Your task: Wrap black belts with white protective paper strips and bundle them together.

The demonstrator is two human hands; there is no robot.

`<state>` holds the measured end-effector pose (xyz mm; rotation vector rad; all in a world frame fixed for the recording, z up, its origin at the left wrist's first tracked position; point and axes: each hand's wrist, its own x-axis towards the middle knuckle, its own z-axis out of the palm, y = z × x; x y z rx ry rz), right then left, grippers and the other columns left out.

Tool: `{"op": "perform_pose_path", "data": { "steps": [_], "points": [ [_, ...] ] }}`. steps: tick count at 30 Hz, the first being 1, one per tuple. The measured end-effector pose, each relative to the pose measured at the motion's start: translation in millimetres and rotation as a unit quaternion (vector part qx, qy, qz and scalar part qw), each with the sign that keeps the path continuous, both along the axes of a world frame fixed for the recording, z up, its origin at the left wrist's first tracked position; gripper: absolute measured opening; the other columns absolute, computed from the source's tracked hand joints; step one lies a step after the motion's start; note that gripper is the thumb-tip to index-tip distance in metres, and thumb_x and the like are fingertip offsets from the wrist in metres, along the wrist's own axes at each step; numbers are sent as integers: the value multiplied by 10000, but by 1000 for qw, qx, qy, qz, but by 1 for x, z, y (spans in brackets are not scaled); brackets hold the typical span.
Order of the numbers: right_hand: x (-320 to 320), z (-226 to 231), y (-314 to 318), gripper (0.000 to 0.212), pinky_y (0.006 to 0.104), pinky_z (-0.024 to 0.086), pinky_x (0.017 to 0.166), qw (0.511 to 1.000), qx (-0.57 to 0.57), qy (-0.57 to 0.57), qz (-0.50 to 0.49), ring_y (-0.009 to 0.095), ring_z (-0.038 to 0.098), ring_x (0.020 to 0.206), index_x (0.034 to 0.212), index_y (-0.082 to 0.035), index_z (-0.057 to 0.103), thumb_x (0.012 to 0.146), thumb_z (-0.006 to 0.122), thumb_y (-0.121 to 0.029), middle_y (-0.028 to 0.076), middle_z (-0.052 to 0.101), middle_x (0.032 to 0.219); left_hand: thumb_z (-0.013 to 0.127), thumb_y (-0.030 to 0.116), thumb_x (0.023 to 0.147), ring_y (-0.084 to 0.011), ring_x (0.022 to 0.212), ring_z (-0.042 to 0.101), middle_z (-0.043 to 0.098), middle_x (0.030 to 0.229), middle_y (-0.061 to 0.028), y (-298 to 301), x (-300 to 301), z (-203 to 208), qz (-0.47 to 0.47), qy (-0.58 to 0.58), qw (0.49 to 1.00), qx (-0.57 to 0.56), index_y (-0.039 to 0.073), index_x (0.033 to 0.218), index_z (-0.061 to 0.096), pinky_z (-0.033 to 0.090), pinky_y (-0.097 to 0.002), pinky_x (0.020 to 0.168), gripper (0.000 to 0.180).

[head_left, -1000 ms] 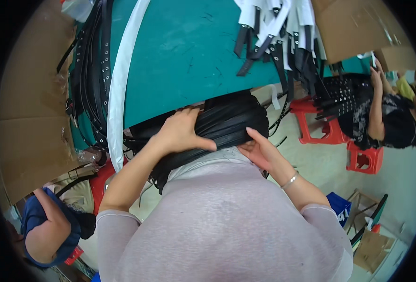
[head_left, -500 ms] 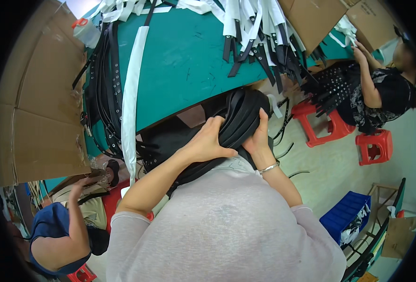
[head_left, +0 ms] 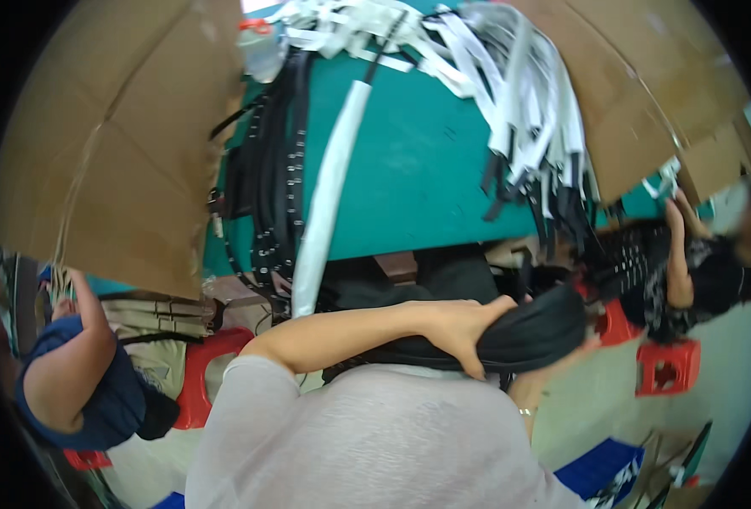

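Note:
A thick folded bundle of black belts (head_left: 538,332) is held above my lap, to the right of my body. My left hand (head_left: 467,329) grips its near left part, thumb below and fingers over the top. My right hand (head_left: 558,360), with a metal bangle on the wrist, supports the bundle's underside and right end; it is smeared by motion and partly hidden behind the belts. Dark straps trail leftward from the bundle under my left forearm. Just beyond that forearm, a long white-wrapped belt (head_left: 333,199) hangs over the table edge.
On the green table (head_left: 418,170) lie black eyeleted belts (head_left: 278,170) at left and white-wrapped belts (head_left: 519,93) at right. Cardboard boxes (head_left: 138,153) flank it. A plastic bottle (head_left: 259,51) stands behind. Two people sit at either side, near red stools (head_left: 668,366).
The bundle and both my hands have swung to the right, away from my middle. My view has shifted, so the table now appears farther right. Both hands stay on the belts.

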<state>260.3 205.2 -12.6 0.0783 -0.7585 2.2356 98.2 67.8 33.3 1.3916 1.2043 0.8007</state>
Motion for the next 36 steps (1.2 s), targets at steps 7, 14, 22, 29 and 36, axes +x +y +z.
{"op": "perform_pose_path", "data": {
  "steps": [7,14,22,29,36],
  "points": [
    [-149,214,-18,468,383,488,905,961,173,-95,-192,260,582,1039,1215,-5,486,936,378,-365,160,553,1171,828,195,509,-197,1100,503,519,1212,-124,-22,-97,102,26,-338,936,96,-43,1352,308,400,-303,943,1018],
    [-455,297,-31,561,289,469,782,898,433,-79,-10,159,587,881,1111,-60,592,789,638,-517,47,624,984,564,359,810,-260,839,661,649,1009,-181,-54,-324,121,98,-573,760,290,-38,1153,549,547,-369,775,526],
    [-466,-1,-45,527,341,431,875,835,398,-378,29,229,514,1044,1205,39,465,847,623,-315,163,535,1140,576,359,819,-259,896,636,622,1051,-200,-133,-430,-14,552,-289,782,-34,-18,1147,546,517,-371,804,500],
    [-510,-49,56,454,384,508,764,897,40,-435,69,255,548,996,1163,32,463,849,616,-257,178,483,1182,694,212,650,-329,1091,483,549,1046,-132,-32,-305,31,398,513,739,178,107,1051,557,381,-477,921,437],
    [-666,-63,97,84,326,494,500,889,-53,-452,42,176,586,610,863,-25,561,807,621,-44,83,600,796,453,538,863,-262,870,574,565,760,-97,-28,-260,-21,189,542,818,31,99,951,582,211,-603,1023,466]
  ]
}}
